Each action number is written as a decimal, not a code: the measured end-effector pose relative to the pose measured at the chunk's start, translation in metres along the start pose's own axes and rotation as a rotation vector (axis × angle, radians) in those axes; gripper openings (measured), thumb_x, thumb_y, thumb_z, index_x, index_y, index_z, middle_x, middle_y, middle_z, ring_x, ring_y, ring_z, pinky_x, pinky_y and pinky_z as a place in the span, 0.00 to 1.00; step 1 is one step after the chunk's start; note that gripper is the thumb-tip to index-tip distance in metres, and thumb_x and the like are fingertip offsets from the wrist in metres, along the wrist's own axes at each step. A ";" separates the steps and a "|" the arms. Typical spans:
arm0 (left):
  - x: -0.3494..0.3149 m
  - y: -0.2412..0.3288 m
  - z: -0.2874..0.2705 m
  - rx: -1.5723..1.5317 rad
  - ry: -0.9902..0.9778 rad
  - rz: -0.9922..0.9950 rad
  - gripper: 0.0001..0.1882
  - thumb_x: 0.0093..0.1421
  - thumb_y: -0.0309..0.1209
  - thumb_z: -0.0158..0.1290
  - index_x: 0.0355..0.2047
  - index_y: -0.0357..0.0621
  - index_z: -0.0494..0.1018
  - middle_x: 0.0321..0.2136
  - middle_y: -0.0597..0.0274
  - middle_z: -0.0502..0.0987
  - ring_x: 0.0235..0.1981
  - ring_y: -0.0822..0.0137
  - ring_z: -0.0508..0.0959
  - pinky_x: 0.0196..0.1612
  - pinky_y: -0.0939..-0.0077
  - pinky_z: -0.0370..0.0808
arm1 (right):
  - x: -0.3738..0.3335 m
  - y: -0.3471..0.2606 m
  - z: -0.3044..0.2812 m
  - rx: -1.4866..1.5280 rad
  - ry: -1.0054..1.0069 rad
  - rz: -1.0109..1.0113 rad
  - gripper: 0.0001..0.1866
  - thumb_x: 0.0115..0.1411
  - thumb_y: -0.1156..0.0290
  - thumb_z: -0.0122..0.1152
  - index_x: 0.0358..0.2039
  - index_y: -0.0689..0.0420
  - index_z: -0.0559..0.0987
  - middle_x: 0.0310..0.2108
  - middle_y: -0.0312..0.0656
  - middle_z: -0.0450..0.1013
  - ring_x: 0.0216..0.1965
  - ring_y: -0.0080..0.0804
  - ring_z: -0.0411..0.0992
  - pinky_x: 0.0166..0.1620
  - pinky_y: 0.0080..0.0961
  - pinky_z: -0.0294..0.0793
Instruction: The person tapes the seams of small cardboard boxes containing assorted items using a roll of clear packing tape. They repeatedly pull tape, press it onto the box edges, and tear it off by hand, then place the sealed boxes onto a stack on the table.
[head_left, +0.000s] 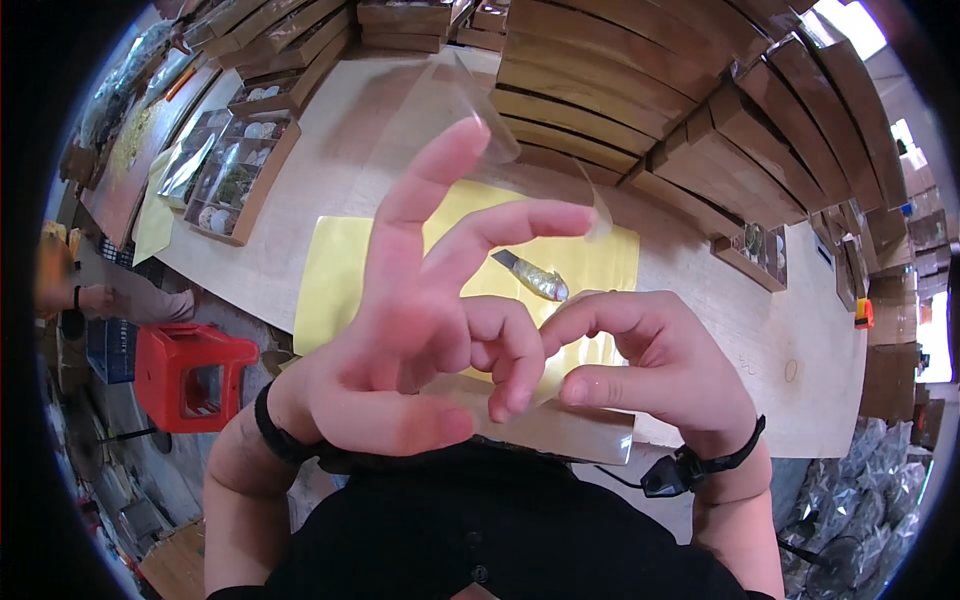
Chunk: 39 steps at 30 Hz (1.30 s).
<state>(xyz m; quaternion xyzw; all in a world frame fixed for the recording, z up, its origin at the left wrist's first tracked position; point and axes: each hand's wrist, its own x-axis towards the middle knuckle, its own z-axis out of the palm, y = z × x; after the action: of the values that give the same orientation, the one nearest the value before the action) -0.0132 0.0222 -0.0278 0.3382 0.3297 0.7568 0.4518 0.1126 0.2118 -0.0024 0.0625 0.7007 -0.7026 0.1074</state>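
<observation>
My left hand [410, 310] is raised over the table with its fingers spread. Clear strips, which look like tape, cling to two of its fingertips: one strip [487, 120] stands up from the upper fingertip, and a curved strip [598, 215] hangs at the other. My right hand [650, 360] is curled close beside the lower fingers of my left hand, thumb and forefinger drawn together in a pinch. Whatever lies between them is too faint to make out. Beyond the hands, a knife [535, 275] with a wrapped, shiny handle lies on a yellow sheet [335, 270].
Stacked cardboard boxes [610, 75] line the far and right sides of the table [340, 130]. An open compartment box [240, 175] sits at the left, another box [755, 255] at the right. A red stool [190, 370] and another person's arm [135, 300] are at the left.
</observation>
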 end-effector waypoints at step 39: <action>-0.055 -0.037 -0.033 1.151 -0.115 0.184 0.76 0.47 0.32 0.72 0.66 0.63 0.11 0.68 0.27 0.40 0.45 0.63 0.81 0.51 0.65 0.79 | 0.014 0.020 -0.020 0.158 -0.219 0.237 0.04 0.57 0.75 0.61 0.31 0.61 0.74 0.29 0.34 0.74 0.33 0.18 0.71 0.39 0.16 0.68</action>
<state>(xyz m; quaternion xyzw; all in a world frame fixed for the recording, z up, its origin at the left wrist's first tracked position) -0.0029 -0.0200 -0.0874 0.5971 0.6319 0.4723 0.1449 0.1024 0.2313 -0.0256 0.0758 0.6151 -0.7404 0.2600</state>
